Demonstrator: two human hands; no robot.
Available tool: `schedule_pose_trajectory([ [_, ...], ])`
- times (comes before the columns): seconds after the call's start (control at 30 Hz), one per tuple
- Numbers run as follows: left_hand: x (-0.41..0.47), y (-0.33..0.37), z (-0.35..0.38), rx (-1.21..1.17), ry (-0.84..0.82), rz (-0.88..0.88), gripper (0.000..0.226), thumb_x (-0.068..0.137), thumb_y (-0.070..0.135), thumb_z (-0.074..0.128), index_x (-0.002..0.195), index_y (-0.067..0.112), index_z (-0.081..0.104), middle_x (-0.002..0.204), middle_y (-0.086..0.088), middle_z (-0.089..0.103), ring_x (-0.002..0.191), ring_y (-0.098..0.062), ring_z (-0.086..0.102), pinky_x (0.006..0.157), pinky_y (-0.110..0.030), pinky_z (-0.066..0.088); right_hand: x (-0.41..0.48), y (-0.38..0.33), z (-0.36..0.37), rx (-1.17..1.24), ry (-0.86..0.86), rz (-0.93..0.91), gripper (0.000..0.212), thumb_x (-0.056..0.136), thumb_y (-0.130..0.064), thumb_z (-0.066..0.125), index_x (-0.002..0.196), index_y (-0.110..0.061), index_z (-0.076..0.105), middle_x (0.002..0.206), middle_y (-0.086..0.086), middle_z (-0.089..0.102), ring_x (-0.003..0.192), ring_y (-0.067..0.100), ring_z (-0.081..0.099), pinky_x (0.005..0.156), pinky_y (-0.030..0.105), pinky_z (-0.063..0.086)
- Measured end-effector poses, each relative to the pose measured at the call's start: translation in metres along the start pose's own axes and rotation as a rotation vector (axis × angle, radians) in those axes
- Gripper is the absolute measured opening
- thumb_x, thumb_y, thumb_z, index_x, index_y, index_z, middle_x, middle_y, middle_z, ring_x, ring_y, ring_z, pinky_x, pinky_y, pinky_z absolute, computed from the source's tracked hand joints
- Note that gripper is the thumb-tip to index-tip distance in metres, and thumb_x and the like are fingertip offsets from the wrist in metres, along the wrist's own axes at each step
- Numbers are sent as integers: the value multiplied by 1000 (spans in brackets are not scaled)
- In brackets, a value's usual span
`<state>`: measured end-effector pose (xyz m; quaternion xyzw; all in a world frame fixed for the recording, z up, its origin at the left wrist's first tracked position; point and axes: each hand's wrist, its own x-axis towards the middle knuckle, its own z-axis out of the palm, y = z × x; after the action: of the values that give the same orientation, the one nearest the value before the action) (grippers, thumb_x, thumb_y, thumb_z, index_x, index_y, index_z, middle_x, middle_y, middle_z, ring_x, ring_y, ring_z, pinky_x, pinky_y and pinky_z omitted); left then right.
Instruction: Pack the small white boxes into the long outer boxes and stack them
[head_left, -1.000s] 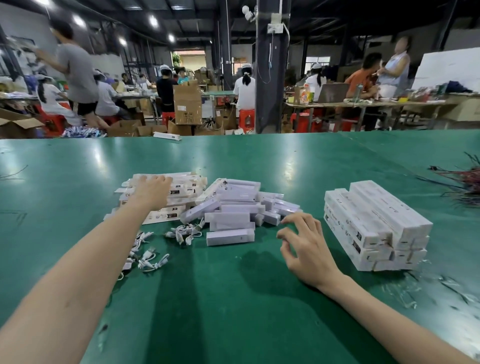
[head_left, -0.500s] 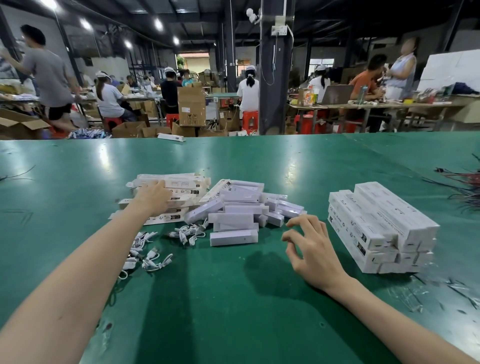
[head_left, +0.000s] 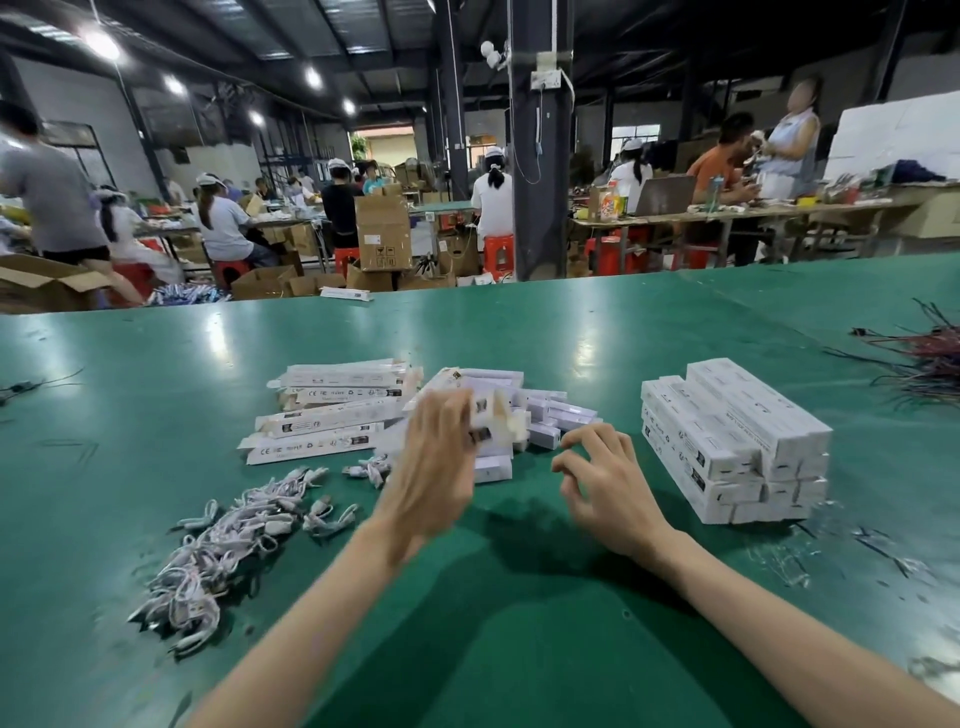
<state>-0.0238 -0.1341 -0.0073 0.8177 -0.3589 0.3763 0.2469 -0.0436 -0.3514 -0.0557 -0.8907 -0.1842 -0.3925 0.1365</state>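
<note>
Left hand (head_left: 439, 467) grips a blurred long white cardboard outer box (head_left: 491, 418) over the heap of small white boxes (head_left: 561, 413). Right hand (head_left: 605, 478) hovers empty, fingers loosely curled, beside the stack of packed long boxes (head_left: 737, 431) on the green table (head_left: 519, 649).

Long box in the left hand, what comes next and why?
Probably the right hand should pick up a small box lying just beyond it. The left hand holds the long box, its end looking open, and the right hand holds nothing.

Heaped small white boxes (head_left: 561, 415) ctr, long outer boxes (head_left: 332, 415) left, stack (head_left: 737, 431) rt.
</note>
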Motion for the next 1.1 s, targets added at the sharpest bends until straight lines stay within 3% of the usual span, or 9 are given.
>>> schedule_pose_trajectory([
  [0.17,-27,35,10,51,-79,96,61,81,18,48,135,-1,28,115,-8,36,103,-27,42,99,-51,43,-9,-6,-10,20,26,-25,23,66,4,68,88,-3,67,97,9,62,98,26,48,84,35,36],
  [0.33,-32,34,11,133,-59,104,67,78,1,70,132,-1,31,116,-13,43,109,-26,43,104,-64,35,-11,-22,-23,102,21,-86,27,74,-6,56,99,-5,64,100,7,62,98,24,50,83,35,37],
  [0.4,-34,33,12,121,-57,75,63,79,0,73,129,4,35,111,-16,56,107,-25,51,107,-59,34,-11,-27,-26,135,8,-91,27,75,-7,57,101,-6,64,101,5,62,99,24,52,83,36,38],
  [0.47,-36,33,10,69,-36,62,44,87,4,65,123,7,40,109,-13,62,105,-21,54,109,-49,36,-12,-31,-26,180,10,-93,26,76,-6,62,102,-7,62,100,4,61,98,22,51,84,35,37],
  [0.57,-36,33,7,-16,2,22,22,97,17,48,116,6,51,106,-9,66,101,-20,61,102,-34,45,-12,-37,-26,238,27,-83,24,80,-12,63,104,-8,60,98,2,61,94,17,48,84,34,37],
  [0.67,-37,34,5,-67,46,-31,23,93,15,59,112,3,61,105,-6,69,95,-14,63,92,-13,45,-12,-45,-26,316,45,-53,25,87,-21,61,110,-12,55,98,0,59,94,10,44,85,30,36],
  [0.83,-39,33,3,-146,106,-86,25,93,14,61,115,2,66,105,-1,71,90,-15,69,78,-29,55,-15,-59,-25,491,13,19,32,91,-34,57,119,-28,43,99,-17,52,97,-13,42,89,19,35],
  [1.0,-41,35,4,-174,184,-47,29,86,2,63,115,4,67,102,-2,73,87,-13,70,74,-31,58,-18,-60,-20,528,6,33,40,90,-30,64,122,-30,41,102,-13,56,92,-1,52,87,23,41],
  [1.1,-39,42,5,-264,249,-67,30,88,7,66,118,9,64,106,3,72,91,-10,70,76,-32,58,-18,-59,-18,563,-31,73,46,87,-29,68,125,-24,43,106,-22,51,95,0,53,89,28,44],
])
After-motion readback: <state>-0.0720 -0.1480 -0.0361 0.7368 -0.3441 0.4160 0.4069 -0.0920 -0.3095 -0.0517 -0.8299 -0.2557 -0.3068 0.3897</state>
